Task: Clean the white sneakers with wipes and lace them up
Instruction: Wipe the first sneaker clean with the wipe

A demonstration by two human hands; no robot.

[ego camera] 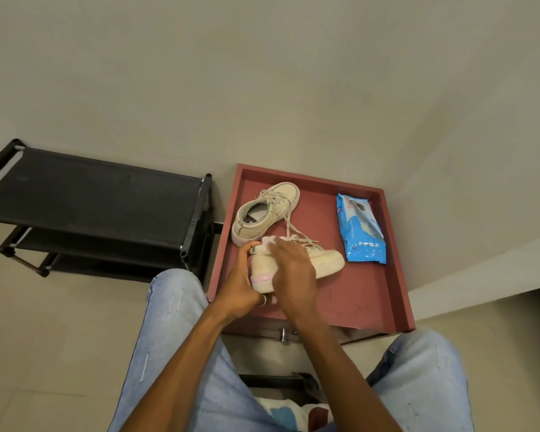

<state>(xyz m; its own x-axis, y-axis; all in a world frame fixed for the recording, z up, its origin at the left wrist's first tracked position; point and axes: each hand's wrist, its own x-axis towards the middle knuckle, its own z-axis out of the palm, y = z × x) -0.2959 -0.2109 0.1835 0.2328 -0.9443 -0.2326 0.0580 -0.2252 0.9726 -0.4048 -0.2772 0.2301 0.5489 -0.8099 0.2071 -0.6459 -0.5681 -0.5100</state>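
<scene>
Two off-white sneakers lie on a red table top (pixel 368 294). The near sneaker (pixel 326 260) points right, with a pink strip on its heel. My left hand (pixel 240 282) grips that heel from the left and behind. My right hand (pixel 293 272) lies over the shoe's side and presses a white wipe (pixel 270 241) against it; only a corner of the wipe shows above my fingers. The far sneaker (pixel 265 213) sits behind, and its loose laces trail down toward the near shoe. A blue pack of wipes (pixel 360 232) lies at the right.
A black shoe rack (pixel 91 201) stands to the left of the table, close to its edge. The table has raised rims and sits in a wall corner. My knees in light jeans (pixel 175 325) flank its front edge, where a metal drawer knob (pixel 283 335) sticks out.
</scene>
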